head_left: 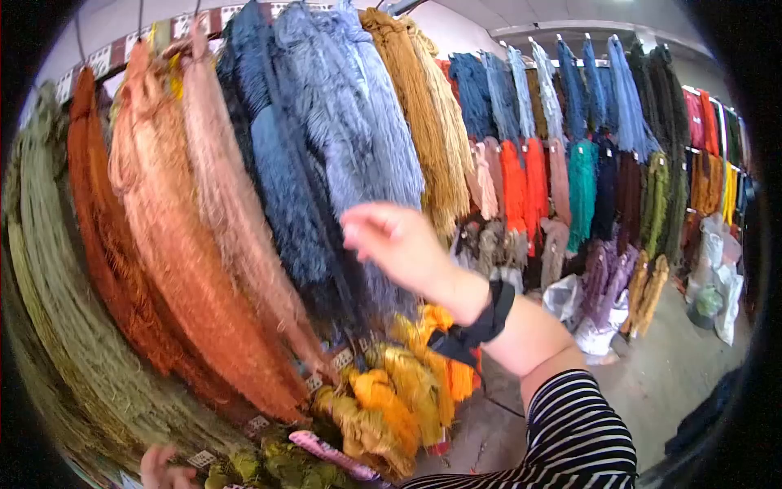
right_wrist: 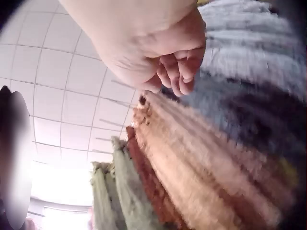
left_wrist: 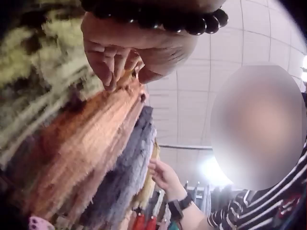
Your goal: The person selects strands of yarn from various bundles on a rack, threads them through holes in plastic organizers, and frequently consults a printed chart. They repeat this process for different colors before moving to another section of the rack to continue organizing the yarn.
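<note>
My right hand [head_left: 399,248] is raised in front of the light blue yarn hanks [head_left: 350,106], its fingers loosely bent and nothing between them. The right wrist view shows the same hand [right_wrist: 163,52] with relaxed fingers, overlapping the blue yarn. Low at the bottom edge of the head view is my left hand [head_left: 167,469], partly cut off, near a small white label [head_left: 202,459] below the green hanks [head_left: 90,269]. Its fingers [left_wrist: 108,72] hang loosely bent in the left wrist view, overlapping the orange yarn there, with no object visible in them.
Peach hanks [head_left: 175,212], rust hanks [head_left: 98,228] and brown hanks [head_left: 403,90] hang along the rack. Yellow bundles [head_left: 387,399] and a pink patterned object [head_left: 334,455] lie below. More racks of coloured yarn stand right, with white bags [head_left: 599,334] on the floor [head_left: 562,432].
</note>
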`<action>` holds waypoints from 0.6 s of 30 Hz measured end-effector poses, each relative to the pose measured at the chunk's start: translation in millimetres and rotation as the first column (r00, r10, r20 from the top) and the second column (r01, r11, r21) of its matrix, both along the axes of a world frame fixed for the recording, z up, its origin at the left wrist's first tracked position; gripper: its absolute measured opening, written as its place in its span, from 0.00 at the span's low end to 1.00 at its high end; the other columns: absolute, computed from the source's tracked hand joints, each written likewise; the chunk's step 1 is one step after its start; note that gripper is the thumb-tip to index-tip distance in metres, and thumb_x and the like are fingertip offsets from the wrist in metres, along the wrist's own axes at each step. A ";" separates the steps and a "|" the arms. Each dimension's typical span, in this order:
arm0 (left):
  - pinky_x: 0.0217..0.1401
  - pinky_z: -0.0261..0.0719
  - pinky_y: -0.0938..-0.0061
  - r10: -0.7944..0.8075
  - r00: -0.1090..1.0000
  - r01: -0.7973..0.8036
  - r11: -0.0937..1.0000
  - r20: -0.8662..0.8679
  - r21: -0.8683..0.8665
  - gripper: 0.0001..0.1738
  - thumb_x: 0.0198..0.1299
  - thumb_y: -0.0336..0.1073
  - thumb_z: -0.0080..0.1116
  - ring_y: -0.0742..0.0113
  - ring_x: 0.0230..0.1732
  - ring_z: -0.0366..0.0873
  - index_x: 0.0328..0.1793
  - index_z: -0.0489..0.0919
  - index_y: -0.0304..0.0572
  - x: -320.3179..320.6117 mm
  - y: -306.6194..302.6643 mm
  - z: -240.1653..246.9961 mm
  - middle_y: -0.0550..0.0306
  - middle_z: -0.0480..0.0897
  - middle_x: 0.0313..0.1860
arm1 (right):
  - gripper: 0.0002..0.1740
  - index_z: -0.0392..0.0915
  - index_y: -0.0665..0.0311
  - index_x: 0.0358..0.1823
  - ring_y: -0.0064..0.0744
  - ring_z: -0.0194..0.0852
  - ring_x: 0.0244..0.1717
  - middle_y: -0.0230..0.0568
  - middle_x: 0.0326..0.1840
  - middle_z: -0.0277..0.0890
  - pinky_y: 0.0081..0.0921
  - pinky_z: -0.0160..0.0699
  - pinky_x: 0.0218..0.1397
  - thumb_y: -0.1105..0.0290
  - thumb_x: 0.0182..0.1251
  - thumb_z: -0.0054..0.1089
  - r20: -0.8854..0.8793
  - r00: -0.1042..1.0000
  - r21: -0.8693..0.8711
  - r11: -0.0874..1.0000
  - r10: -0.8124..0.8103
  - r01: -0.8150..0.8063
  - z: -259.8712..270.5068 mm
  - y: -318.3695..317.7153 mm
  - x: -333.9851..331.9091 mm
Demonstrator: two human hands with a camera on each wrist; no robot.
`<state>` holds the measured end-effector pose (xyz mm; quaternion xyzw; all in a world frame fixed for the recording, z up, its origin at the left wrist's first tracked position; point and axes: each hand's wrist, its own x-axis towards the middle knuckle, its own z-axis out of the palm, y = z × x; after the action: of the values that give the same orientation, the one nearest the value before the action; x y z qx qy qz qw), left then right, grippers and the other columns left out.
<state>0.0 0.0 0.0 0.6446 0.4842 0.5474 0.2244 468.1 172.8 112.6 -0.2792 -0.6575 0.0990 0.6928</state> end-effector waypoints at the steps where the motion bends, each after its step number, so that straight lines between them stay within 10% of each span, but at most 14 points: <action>1: 0.46 0.81 0.76 0.020 1.000 -0.020 0.999 -0.008 0.026 0.35 0.60 0.30 0.60 0.58 0.52 0.79 0.73 0.62 0.45 8.7 -4.0 15.7 0.44 0.70 0.64 | 0.12 0.82 0.65 0.48 0.25 0.80 0.30 0.37 0.33 0.83 0.25 0.80 0.37 0.69 0.65 0.62 -0.008 1.000 0.026 0.999 0.020 -0.020 6.7 4.6 -6.4; 3: 0.53 0.77 0.73 -0.114 0.978 0.133 0.986 -0.175 0.104 0.25 0.68 0.32 0.53 0.62 0.55 0.78 0.71 0.67 0.39 142.7 13.5 47.0 0.51 0.74 0.66 | 0.12 0.82 0.67 0.45 0.27 0.81 0.30 0.42 0.32 0.83 0.27 0.79 0.38 0.68 0.65 0.60 0.013 0.990 0.051 0.989 -0.138 0.137 37.2 59.7 90.7; 5: 0.48 0.79 0.72 -0.051 0.962 0.094 0.985 -0.269 0.146 0.28 0.56 0.27 0.60 0.59 0.50 0.79 0.65 0.70 0.38 185.1 57.5 77.3 0.45 0.75 0.59 | 0.12 0.83 0.66 0.44 0.37 0.84 0.36 0.47 0.36 0.84 0.31 0.80 0.42 0.68 0.64 0.59 -0.005 0.952 0.206 0.931 -0.306 0.300 81.0 108.9 128.3; 7: 0.54 0.77 0.64 0.130 0.707 0.200 0.906 -0.695 0.374 0.28 0.56 0.30 0.62 0.51 0.49 0.81 0.64 0.72 0.37 246.1 80.3 135.8 0.44 0.77 0.57 | 0.11 0.83 0.65 0.42 0.43 0.83 0.40 0.49 0.38 0.83 0.35 0.79 0.45 0.68 0.62 0.58 -0.050 0.937 0.293 0.892 -0.344 0.344 115.4 133.3 145.3; 13: 0.61 0.73 0.59 0.200 0.588 0.591 0.556 -0.784 0.585 0.21 0.53 0.29 0.62 0.43 0.55 0.77 0.55 0.77 0.34 399.0 180.8 212.4 0.41 0.80 0.53 | 0.09 0.85 0.61 0.37 0.50 0.80 0.41 0.49 0.37 0.82 0.41 0.78 0.48 0.71 0.58 0.56 0.005 0.850 0.538 0.718 -0.527 0.441 165.8 161.6 152.1; 18: 0.59 0.75 0.60 0.195 0.582 0.517 0.661 -0.789 0.544 0.18 0.56 0.34 0.60 0.42 0.53 0.77 0.52 0.78 0.33 444.6 215.3 216.9 0.40 0.81 0.50 | 0.08 0.84 0.58 0.33 0.49 0.78 0.39 0.43 0.34 0.79 0.43 0.77 0.43 0.71 0.56 0.57 0.055 0.687 0.648 0.549 -0.725 0.528 190.1 172.7 147.5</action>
<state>444.6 215.3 216.9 0.8950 0.2009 0.3182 -0.2396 615.6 345.5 302.7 -0.2827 -0.6094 -0.4117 0.6158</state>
